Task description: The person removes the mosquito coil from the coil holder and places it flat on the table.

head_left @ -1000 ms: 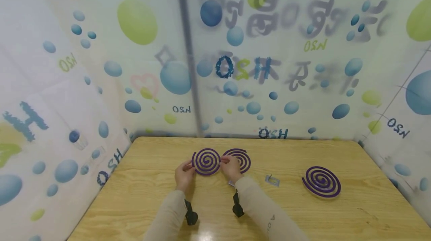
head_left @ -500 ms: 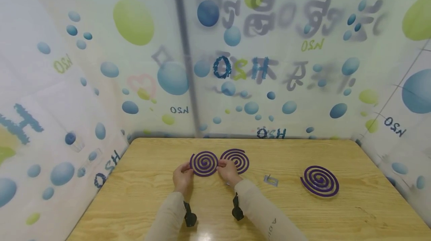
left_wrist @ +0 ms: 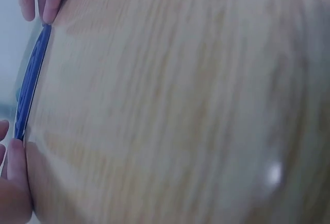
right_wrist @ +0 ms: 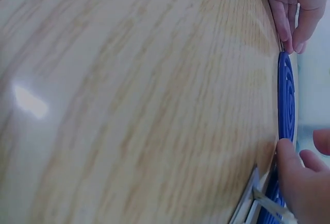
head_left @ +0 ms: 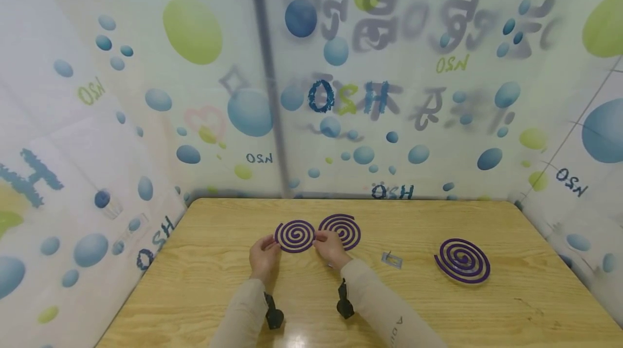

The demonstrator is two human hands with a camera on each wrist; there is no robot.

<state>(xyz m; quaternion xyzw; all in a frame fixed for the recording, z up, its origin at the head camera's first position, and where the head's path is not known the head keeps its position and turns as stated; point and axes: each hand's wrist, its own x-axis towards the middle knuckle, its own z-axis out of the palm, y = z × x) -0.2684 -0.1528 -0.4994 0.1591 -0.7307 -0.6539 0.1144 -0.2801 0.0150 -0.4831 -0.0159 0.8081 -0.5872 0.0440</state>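
Note:
A purple spiral coil [head_left: 295, 235] is held between both hands a little above the wooden table [head_left: 204, 283]. My left hand [head_left: 264, 256] pinches its left edge and my right hand [head_left: 329, 247] pinches its right edge. In the left wrist view the coil [left_wrist: 32, 77] shows edge-on between fingertips [left_wrist: 14, 157]. The right wrist view has the coil [right_wrist: 286, 95] edge-on too, with my fingertips [right_wrist: 282, 154] on it. A second purple coil [head_left: 342, 229] lies just behind my right hand.
A third purple coil [head_left: 462, 260] lies on the table at the right. A small metal stand [head_left: 391, 259] sits between it and my right hand; in the right wrist view another metal stand [right_wrist: 255, 198] lies under my right hand. Printed plastic sheeting [head_left: 311, 78] walls the table.
The coil held between my hands has tilted down flatter toward the table. The hands shifted slightly; the other coils have not moved.

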